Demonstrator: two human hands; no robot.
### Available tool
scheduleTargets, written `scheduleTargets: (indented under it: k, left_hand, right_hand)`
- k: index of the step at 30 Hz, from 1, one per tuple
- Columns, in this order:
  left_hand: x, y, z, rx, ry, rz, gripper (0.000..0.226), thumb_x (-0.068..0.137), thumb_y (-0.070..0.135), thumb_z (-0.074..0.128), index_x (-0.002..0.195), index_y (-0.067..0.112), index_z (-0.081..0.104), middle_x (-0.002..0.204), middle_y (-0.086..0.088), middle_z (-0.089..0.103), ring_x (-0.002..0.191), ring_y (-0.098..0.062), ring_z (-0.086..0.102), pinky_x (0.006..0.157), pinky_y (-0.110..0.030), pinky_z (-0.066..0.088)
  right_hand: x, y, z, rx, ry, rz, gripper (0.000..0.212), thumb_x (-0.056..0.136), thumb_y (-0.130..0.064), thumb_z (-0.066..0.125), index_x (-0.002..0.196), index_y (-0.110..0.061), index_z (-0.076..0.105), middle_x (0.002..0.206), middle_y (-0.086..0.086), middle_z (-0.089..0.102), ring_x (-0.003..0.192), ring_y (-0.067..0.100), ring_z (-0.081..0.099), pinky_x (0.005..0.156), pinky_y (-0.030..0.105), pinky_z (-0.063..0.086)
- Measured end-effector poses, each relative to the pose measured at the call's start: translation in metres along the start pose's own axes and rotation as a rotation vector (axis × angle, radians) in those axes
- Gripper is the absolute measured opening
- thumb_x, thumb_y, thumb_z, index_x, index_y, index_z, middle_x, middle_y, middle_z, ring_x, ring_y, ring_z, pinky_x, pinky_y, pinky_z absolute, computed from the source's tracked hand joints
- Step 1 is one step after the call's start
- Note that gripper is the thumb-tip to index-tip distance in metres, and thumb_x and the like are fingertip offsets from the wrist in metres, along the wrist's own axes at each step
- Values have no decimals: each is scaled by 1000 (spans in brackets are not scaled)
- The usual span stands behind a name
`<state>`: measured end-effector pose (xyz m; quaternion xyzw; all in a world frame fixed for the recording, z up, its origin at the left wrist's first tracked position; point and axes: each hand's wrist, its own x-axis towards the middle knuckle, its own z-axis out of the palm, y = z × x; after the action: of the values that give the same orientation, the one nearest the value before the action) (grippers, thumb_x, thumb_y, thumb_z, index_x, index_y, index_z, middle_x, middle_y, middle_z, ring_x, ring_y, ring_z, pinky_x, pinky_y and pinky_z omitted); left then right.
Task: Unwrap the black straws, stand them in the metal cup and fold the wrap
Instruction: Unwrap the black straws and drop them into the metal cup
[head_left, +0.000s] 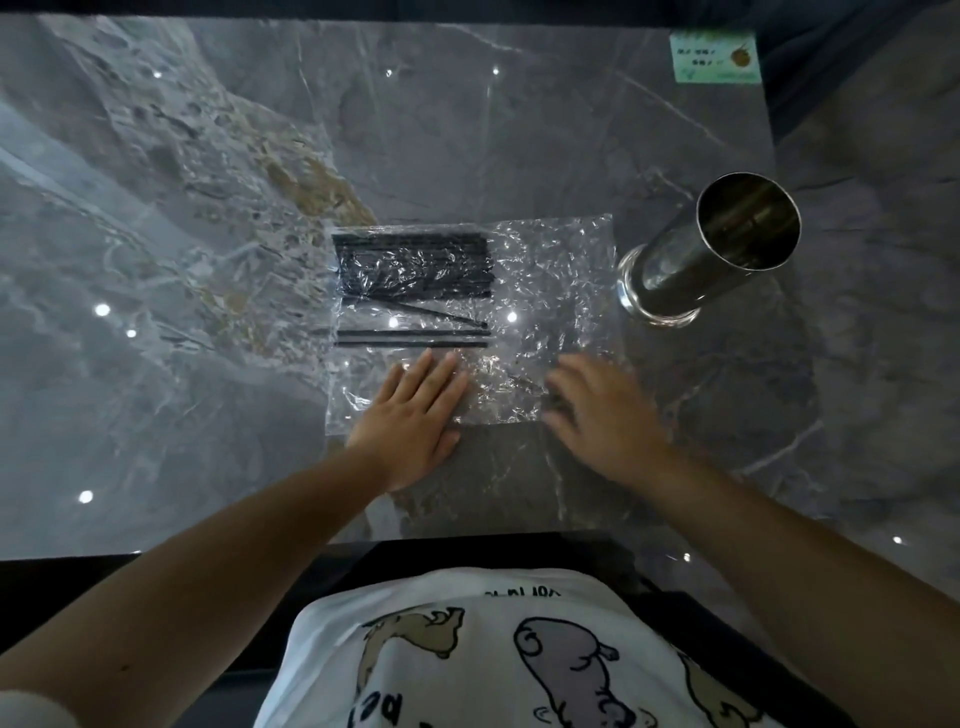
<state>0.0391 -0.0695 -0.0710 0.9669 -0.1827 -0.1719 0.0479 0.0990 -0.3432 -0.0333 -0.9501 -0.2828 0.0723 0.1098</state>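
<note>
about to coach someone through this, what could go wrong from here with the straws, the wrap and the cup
1. A few black straws lie apart from the main bundle on the crinkled clear wrap; tugging the wrap could roll them across the glossy marble table.
2. The metal cup is tall and narrow, close to the wrap's right edge; the right hand could knock it over.
3. The left hand pins the wrap, so pulling might tear it.

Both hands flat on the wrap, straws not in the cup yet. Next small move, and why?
Probably: left hand pins the wrap while the right hand reaches for the loose black straws; they lie flat on it, and the metal cup looks empty.
</note>
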Motion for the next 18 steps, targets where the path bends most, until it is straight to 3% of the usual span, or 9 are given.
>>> scheduleTargets:
  k: [2,4,6,9,12,16,18]
  left_hand:
    - [-15,-8,2,24,-15,-6,72,97,54,20,156,15,11,163,-8,6,150,-33,0,120,-51,1]
    - [-34,-15,6,22,-67,-47,73,96,54,18,156,13,11,164,-10,9,150,-32,-3,121,-50,2]
    - [-55,-18,14,24,-126,-48,75,95,56,14,156,13,7,164,-10,5,149,-31,-8,122,-47,-2]
    - [-86,-13,20,59,-155,40,80,94,63,22,155,11,15,163,-10,9,150,-33,3,121,-47,3]
    - [-111,-6,22,86,-107,101,80,88,63,36,146,9,44,154,-12,40,142,-34,38,116,-48,27]
    - [-137,-3,29,55,-19,149,63,69,28,83,127,12,65,130,-10,65,116,-35,63,92,-45,51]
    - [-145,-5,28,28,13,140,54,62,16,85,114,15,70,115,-9,69,104,-35,66,84,-44,53]
  right_hand:
    - [-8,-13,14,-81,-182,-115,63,89,-47,59,137,-10,46,148,15,44,138,35,39,112,52,29]
    - [-18,-20,26,-115,-327,-99,73,93,-55,46,148,-10,31,158,13,27,147,32,21,117,47,12]
    - [-35,-25,33,-136,-381,-65,77,93,-61,37,151,-11,25,161,11,19,150,28,13,118,44,6]
    - [-70,-40,38,-173,-367,-75,80,86,-64,46,144,-9,40,156,12,34,144,30,31,115,47,25]
    - [-106,-54,46,-163,-304,-115,76,71,-58,73,129,-11,59,140,11,55,128,30,53,104,47,43]
    - [-136,-72,58,-108,-147,-96,47,67,-24,83,110,-18,66,117,4,65,107,27,61,93,42,49]
    - [-139,-79,62,-87,-78,-86,33,68,-15,76,99,-20,67,104,2,67,96,25,62,85,39,49]
